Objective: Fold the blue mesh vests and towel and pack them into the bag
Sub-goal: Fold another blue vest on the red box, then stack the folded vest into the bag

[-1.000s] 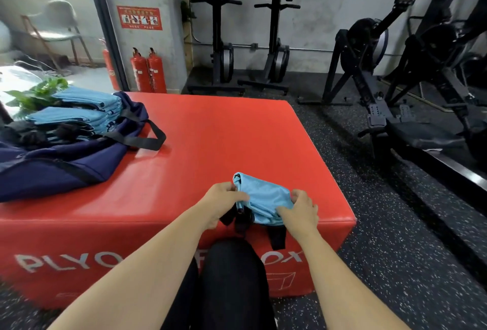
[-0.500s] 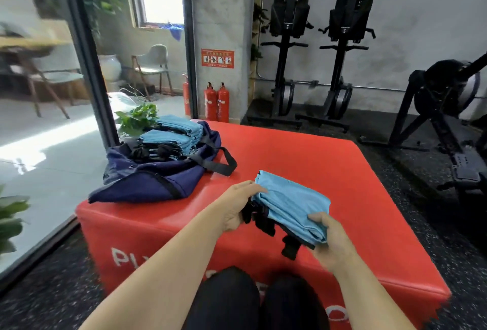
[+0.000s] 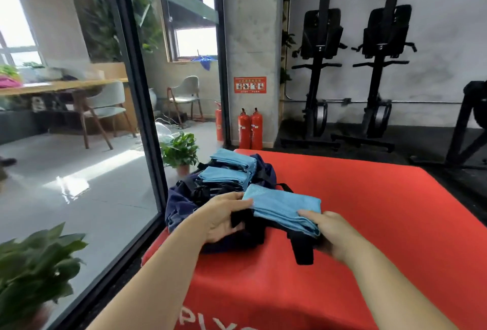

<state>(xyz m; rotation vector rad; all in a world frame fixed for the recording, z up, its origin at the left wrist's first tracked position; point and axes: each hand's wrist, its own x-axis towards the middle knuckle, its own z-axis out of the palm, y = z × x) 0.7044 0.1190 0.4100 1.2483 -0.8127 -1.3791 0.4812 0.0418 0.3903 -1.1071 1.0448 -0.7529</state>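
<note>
Blue mesh vest [image 3: 284, 208], folded, looks light & floppy, w/ black trim [image 3: 303, 248] dangling under it. The fold prob. slips open unless it's held at both ends w/ support below. Left hand [image 3: 224, 217] pinches its left end, fingers on top, thumb under. Right hand [image 3: 333, 234] curls round the near right corner. Vest is held just above the red box [image 3: 382, 211] near its left edge, right beside the navy bag [image 3: 181, 203], which carries two folded blue piles [image 3: 226, 176].
</note>
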